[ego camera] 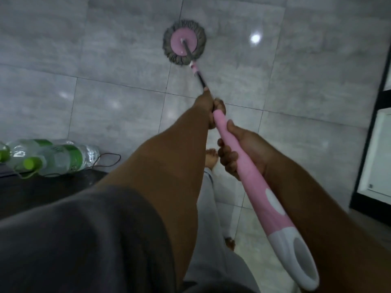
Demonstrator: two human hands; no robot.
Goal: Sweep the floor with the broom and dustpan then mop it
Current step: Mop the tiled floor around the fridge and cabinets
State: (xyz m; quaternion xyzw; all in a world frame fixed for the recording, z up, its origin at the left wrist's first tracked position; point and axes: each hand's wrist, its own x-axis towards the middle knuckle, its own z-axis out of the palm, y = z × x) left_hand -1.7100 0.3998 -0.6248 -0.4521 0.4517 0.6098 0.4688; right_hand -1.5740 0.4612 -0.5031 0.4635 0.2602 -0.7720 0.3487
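A spin mop lies stretched out ahead of me. Its round head (184, 45), a pink disc ringed with grey strands, rests flat on the grey tiled floor (105, 60). The pink handle (249, 176) ends in a white loop near my body. My left hand (211, 108) grips the pole farther down, where the pink grip meets the dark shaft. My right hand (241, 151) grips the pink handle closer to me. No broom or dustpan shows.
Two clear plastic bottles (53, 155) with green caps and labels lie on a dark surface (42, 193) at the left, beside a thin cable (108, 159). A dark-framed white panel (376, 157) stands at the right edge. My bare foot (210, 158) is below the handle.
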